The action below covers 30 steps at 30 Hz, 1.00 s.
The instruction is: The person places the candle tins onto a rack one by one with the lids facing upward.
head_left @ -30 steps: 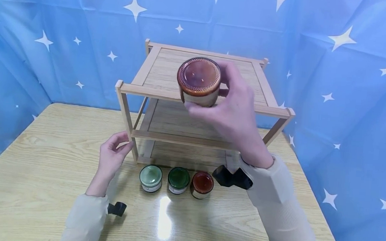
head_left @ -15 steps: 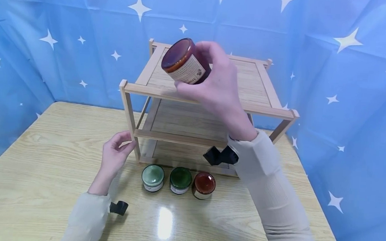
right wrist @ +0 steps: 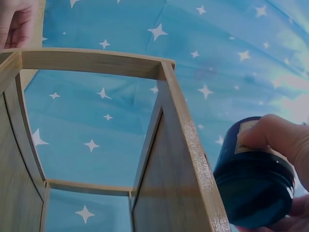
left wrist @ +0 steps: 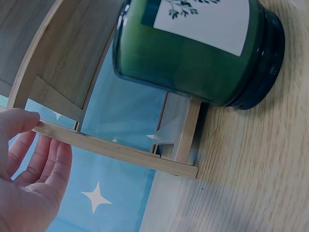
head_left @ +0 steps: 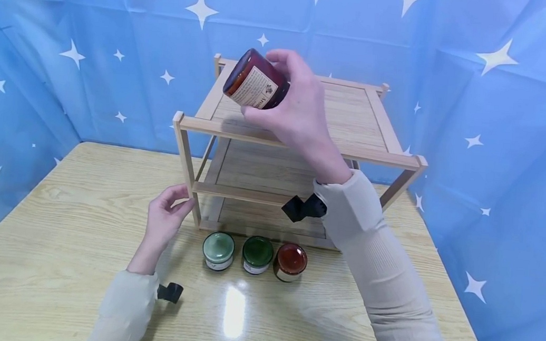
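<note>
My right hand (head_left: 301,106) grips a dark red glass candle jar (head_left: 256,79) by its sides, above the rack's top shelf at the left. The jar is tilted, its printed label facing me and its dark end to the lower right. In the right wrist view, my thumb presses the label of the jar (right wrist: 253,179). Lower down, my left hand (head_left: 167,213) pinches the front left post (head_left: 187,167) of the wooden rack between thumb and fingers; the left wrist view shows this grip on the post (left wrist: 111,147).
Before the rack stand a pale green jar (head_left: 218,248), a dark green jar (head_left: 257,253) and a red jar (head_left: 291,260) in a row. The rack has a top shelf (head_left: 348,112), a middle shelf (head_left: 273,168) and a bottom shelf (head_left: 260,214). A starry blue curtain (head_left: 118,75) hangs behind.
My right hand has moved up, away and slightly left with the red jar, which has turned so its label shows. My left hand has kept its hold on the post.
</note>
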Tool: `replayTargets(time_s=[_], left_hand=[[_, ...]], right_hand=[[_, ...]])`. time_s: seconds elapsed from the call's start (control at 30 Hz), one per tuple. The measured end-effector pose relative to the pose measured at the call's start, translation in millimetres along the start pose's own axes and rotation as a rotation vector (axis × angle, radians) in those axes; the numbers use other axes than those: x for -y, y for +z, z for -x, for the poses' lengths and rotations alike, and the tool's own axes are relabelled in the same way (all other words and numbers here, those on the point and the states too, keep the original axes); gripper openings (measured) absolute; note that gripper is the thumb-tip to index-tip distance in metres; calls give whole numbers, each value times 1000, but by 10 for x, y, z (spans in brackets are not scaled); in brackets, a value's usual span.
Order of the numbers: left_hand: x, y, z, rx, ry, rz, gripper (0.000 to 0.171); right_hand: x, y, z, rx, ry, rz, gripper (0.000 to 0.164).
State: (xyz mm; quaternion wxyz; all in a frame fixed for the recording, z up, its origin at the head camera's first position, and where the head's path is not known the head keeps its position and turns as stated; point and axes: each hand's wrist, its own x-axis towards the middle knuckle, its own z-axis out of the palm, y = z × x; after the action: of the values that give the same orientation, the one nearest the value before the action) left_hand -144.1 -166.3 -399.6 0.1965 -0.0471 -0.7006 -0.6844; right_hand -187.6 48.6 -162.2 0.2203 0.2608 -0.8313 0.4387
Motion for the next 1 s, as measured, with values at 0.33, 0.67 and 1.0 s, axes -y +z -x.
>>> replayTargets(time_s=[0.33,0.67,1.0], left_hand=[[-4,2,2,-5,3,-6,26],[3,3,8,-10,8,5,27],[6,2,8,-6,10,13,27]], right_hand=[[6,42,-43,-7,-10,-17,59],[12,60,-67,-39,66,-50,66],[26,75,-88,-94,47,-65,65]])
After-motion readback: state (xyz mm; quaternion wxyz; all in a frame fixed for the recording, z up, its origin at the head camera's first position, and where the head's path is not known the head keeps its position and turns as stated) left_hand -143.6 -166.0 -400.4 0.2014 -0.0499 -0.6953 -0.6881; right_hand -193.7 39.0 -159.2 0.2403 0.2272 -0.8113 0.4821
